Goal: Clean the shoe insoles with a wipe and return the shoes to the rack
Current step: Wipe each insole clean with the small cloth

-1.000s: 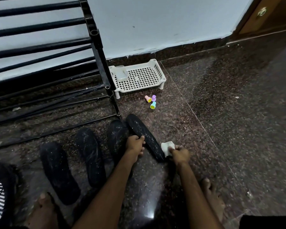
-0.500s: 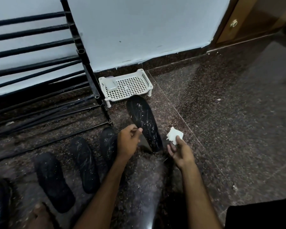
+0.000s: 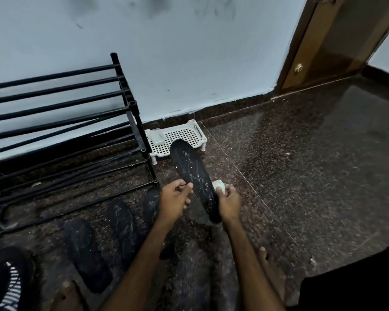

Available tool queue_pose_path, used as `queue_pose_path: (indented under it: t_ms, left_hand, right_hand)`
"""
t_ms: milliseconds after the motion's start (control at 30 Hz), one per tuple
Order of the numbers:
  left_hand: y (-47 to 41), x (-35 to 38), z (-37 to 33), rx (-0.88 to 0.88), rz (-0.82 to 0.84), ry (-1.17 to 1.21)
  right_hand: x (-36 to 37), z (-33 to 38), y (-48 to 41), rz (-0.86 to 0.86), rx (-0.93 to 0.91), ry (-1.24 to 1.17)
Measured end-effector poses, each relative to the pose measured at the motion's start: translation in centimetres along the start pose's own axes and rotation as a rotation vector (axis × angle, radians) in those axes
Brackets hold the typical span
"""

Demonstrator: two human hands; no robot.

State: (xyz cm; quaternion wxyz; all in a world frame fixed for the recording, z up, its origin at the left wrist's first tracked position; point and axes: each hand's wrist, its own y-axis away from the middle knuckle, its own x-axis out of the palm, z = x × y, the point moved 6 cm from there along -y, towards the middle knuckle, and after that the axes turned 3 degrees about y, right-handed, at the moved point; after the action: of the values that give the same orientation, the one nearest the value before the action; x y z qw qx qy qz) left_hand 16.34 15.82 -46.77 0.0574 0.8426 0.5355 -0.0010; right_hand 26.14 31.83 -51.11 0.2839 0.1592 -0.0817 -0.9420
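The insole runs near-to-far, toe toward the wall, above the floor; the left hand pinches it. The right hand grips the wipe.

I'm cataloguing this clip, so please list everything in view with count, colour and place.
held insole: one, black with white specks, raised between both hands
floor insoles: three, black, dusty, on the floor left of the hands
wipe: one, white, at the held insole's right edge
shoe rack: one, black bars, left, against the wall
basket tray: one, white lattice, on the floor beside the rack
pale block: one, whitish, in the tray's left corner
door: one, brown, top right
striped thing: one, black and white, bottom left, unidentifiable
bare feet: two, on the floor, bottom edge
left hand: pinches the held insole's left edge
right hand: grips the wipe
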Motion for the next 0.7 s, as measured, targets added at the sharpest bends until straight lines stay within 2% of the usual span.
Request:
queue_pose_path:
  t_ms: [133,233,367,433,567,633,700]
  left_hand:
    - [0.3,-0.5,-0.9,-0.041,0.085,0.078]
    - [0.3,-0.9,-2.1,-0.132,0.095,0.341]
    - [0.6,-0.8,-6.2,-0.111,0.071,0.689]
    - [0.3,-0.9,-7.2,-0.090,-0.002,0.746]
    - [-0.5,-1.4,-8.3,-0.032,-0.070,0.825]
    - [-0.6,-1.3,-8.7,-0.001,-0.047,0.813]
    - [-0.6,-0.9,-9.0,0.023,-0.010,0.801]
  right_hand:
    - [-0.3,1.9,1.2,0.010,-0.125,-0.009]
    - [-0.2,3.2,2.3,0.064,-0.206,-0.043]
    - [-0.2,4.9,3.7,0.095,-0.290,-0.013]
    - [-0.4,5.1,3.9,0.058,-0.265,-0.056]
    - [-4.0,5.5,4.2,-0.145,-0.074,-0.250]
    - [-5.5,6.8,4.6,-0.054,-0.022,-0.451]
    - [-5.4,9.3,5.3,0.193,0.013,-0.651]
